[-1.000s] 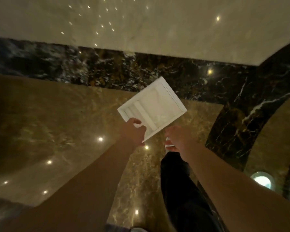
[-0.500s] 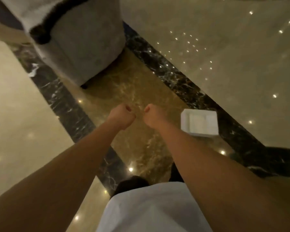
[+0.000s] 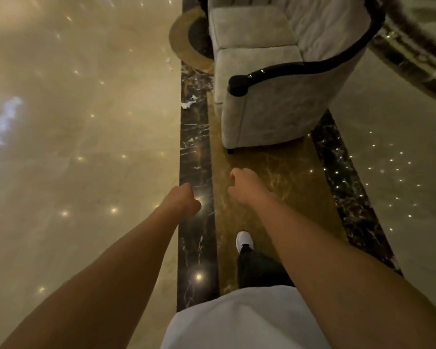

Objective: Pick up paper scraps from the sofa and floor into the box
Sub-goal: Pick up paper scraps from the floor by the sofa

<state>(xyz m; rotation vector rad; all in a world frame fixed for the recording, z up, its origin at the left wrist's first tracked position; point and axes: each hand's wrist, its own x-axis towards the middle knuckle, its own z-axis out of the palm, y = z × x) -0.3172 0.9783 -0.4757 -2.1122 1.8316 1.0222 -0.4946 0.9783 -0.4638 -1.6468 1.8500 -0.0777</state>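
Both hands, left hand [image 3: 184,201] and right hand [image 3: 242,186], are curling into empty fists, stretched forward. The person is seemingly heading toward the paper scraps [image 3: 188,103] lying beside the sofa [image 3: 267,96].

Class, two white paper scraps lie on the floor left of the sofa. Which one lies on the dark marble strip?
The nearer paper scrap, beside the sofa's front corner, lies on the dark marble strip. The farther scrap lies on pale floor by the round inlay.
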